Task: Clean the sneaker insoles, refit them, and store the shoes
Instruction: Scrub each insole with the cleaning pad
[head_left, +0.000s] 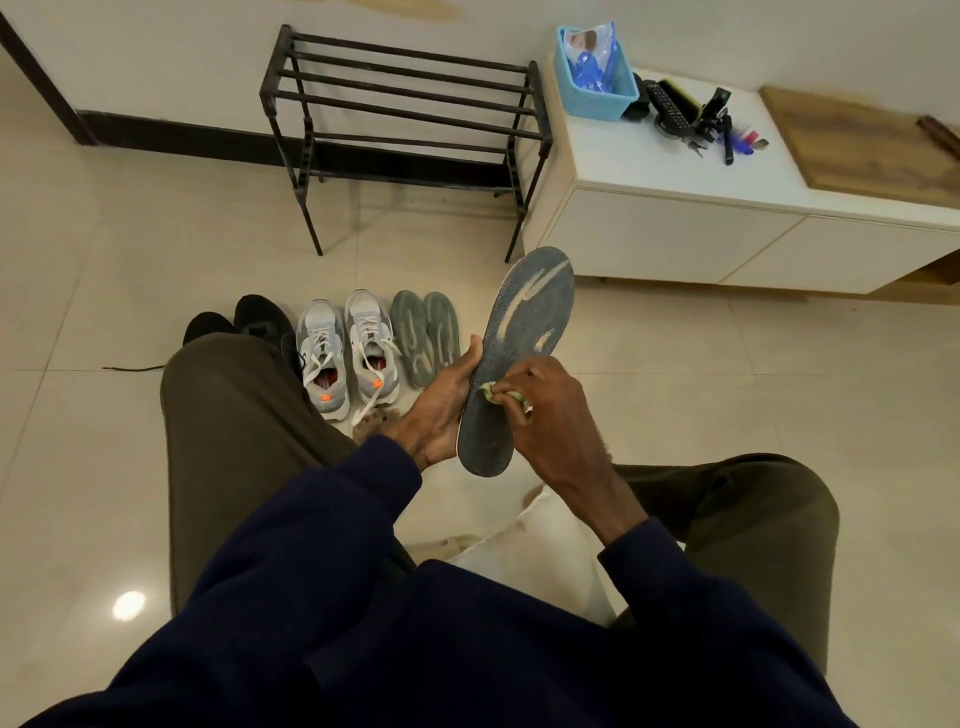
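Cleaning step, as judged. Held the dark insole (524, 338) in the air near the grey sneakers (345, 353) with left hand (447, 405), fingers curled round its edge. Pinched a small green cloth (493, 392) in right hand (550, 415), pressed on its lower half. Next, probably: wiping toward the toe.

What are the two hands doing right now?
Left hand: holding the dark insole by its edge.
Right hand: pinching a small cloth against the insole.
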